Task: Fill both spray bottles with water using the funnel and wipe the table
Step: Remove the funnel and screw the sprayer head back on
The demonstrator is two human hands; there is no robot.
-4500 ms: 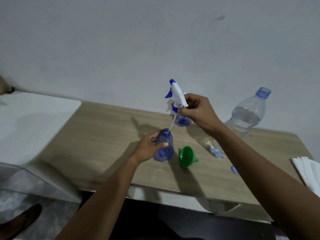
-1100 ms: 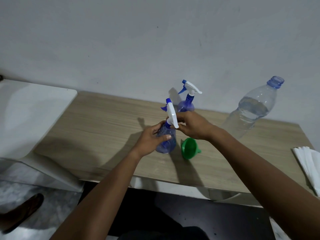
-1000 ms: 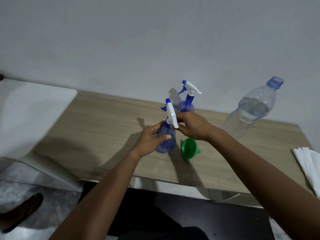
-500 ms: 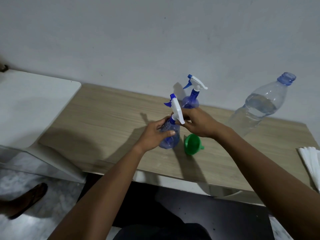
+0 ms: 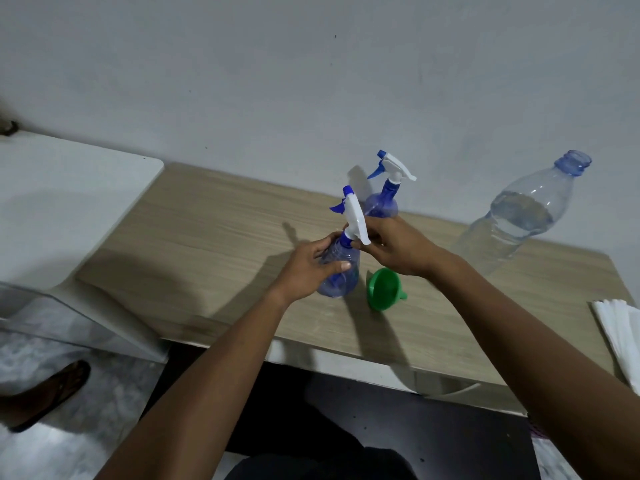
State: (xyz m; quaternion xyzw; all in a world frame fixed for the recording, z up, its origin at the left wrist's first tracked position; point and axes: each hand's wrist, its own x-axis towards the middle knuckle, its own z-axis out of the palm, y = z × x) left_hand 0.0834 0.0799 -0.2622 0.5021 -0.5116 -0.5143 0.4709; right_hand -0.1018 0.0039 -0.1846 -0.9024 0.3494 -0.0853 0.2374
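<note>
A blue spray bottle (image 5: 341, 278) stands on the wooden table (image 5: 214, 247). My left hand (image 5: 308, 268) grips its body. My right hand (image 5: 394, 247) holds its white spray head (image 5: 355, 220), which sits on the bottle's neck. A second blue spray bottle (image 5: 382, 202) with its white head on stands behind, near the wall. A green funnel (image 5: 384, 289) lies on its side just right of the held bottle, below my right hand.
A large clear water bottle (image 5: 512, 223), uncapped and partly full, stands at the back right. White folded tissues (image 5: 620, 334) lie at the table's right edge. A white surface (image 5: 62, 206) adjoins the table on the left. A sandalled foot (image 5: 45, 393) is on the floor.
The spray head, earlier lifted with its tube above the bottle, has come down onto the neck. The bottle's nozzle has turned slightly between my hands. The view shifted a little.
</note>
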